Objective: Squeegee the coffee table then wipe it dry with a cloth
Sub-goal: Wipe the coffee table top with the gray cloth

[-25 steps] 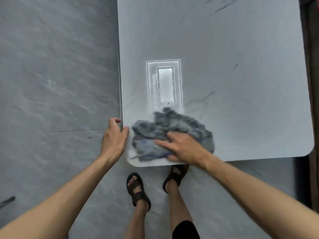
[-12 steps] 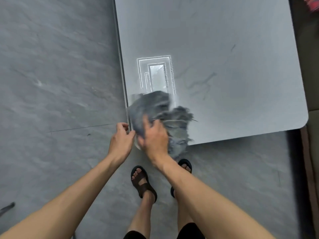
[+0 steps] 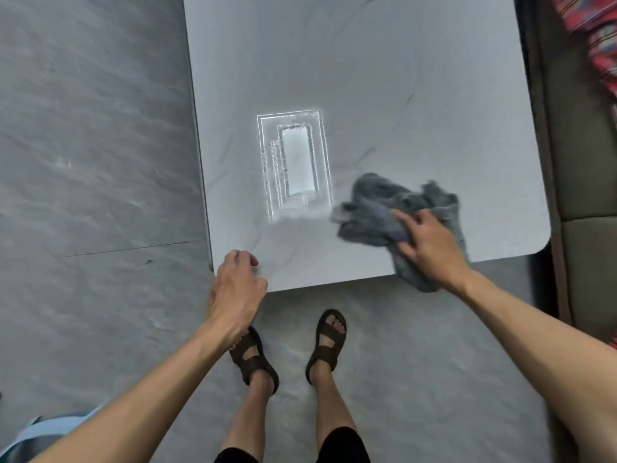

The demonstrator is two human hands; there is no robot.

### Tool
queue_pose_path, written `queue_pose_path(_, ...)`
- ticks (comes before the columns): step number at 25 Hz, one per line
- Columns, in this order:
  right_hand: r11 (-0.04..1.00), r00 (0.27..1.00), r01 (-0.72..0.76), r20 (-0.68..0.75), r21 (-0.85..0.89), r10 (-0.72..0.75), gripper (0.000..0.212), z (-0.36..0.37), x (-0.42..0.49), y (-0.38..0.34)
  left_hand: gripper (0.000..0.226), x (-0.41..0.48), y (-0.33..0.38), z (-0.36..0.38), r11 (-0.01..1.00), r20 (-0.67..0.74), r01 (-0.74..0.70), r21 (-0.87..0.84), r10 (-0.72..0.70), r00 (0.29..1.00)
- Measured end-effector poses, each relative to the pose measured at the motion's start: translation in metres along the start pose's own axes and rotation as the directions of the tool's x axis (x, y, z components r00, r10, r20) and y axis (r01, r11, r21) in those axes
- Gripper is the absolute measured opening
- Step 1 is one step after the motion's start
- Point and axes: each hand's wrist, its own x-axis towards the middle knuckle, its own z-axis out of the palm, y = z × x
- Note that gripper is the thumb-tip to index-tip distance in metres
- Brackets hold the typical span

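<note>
The pale grey coffee table [image 3: 384, 78] fills the upper middle of the head view, with a bright rectangular reflection on its wet-looking top. A crumpled grey cloth [image 3: 384, 208] lies near the table's front right corner, one end hanging over the front edge. My right hand [image 3: 430, 245] presses flat on the cloth with fingers spread. My left hand [image 3: 237, 289] rests with curled fingers on the table's front left corner, holding nothing. No squeegee is in view.
Grey marbled floor [image 3: 83, 162] lies left of and in front of the table. My sandalled feet [image 3: 290, 349] stand just before the front edge. An olive sofa [image 3: 584, 162] with a red patterned fabric [image 3: 594, 35] borders the table's right side.
My right hand has swept the cloth from the front left corner across to the front right part of the table. My left hand has stayed at the front left corner.
</note>
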Motion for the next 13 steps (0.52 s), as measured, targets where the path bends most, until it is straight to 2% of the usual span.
queue_pose_path(1,0.979,0.978,-0.204,-0.040,0.008,0.204,0.057,-0.003,-0.010,0.021,0.031,0.003,0.001,0.003,1.000,0.043,0.000,-0.024,0.001,0.999)
queue_pose_path(2,0.908,0.904,-0.416,-0.087,0.050,0.419,0.056,-0.003,-0.017,0.036,0.031,0.005,0.004,0.006,0.999,0.062,-0.007,-0.045,0.010,0.998)
queue_pose_path(3,0.798,0.791,-0.593,-0.112,0.108,0.602,0.056,-0.004,-0.022,0.043,0.031,0.002,0.010,0.010,0.997,0.060,-0.003,-0.079,0.008,0.998)
queue_pose_path(5,0.587,0.578,-0.785,-0.104,0.197,0.809,0.056,-0.001,-0.019,0.032,0.030,-0.005,0.019,0.016,0.983,0.043,0.041,-0.179,-0.034,0.999)
queue_pose_path(6,0.532,0.525,-0.818,-0.094,0.219,0.846,0.056,0.001,-0.011,0.016,0.028,-0.009,0.019,0.021,0.969,0.043,0.066,-0.237,-0.058,0.997)
queue_pose_path(7,0.523,0.516,-0.822,-0.091,0.225,0.851,0.055,0.004,-0.004,-0.004,0.026,-0.013,0.018,0.025,0.949,0.052,0.099,-0.299,-0.087,0.995)
queue_pose_path(8,0.547,0.542,-0.807,-0.088,0.222,0.836,0.055,0.008,0.002,-0.027,0.025,-0.019,0.015,0.029,0.922,0.075,0.142,-0.361,-0.123,0.990)
queue_pose_path(11,0.702,0.710,-0.674,-0.060,0.230,0.702,0.056,0.017,0.019,-0.101,0.027,-0.033,-0.002,0.041,0.801,0.150,0.279,-0.529,-0.235,0.960)
queue_pose_path(13,0.834,0.851,-0.511,-0.016,0.209,0.526,0.057,0.026,0.027,-0.154,0.037,-0.037,-0.019,0.045,0.732,0.167,0.302,-0.611,-0.253,0.953)
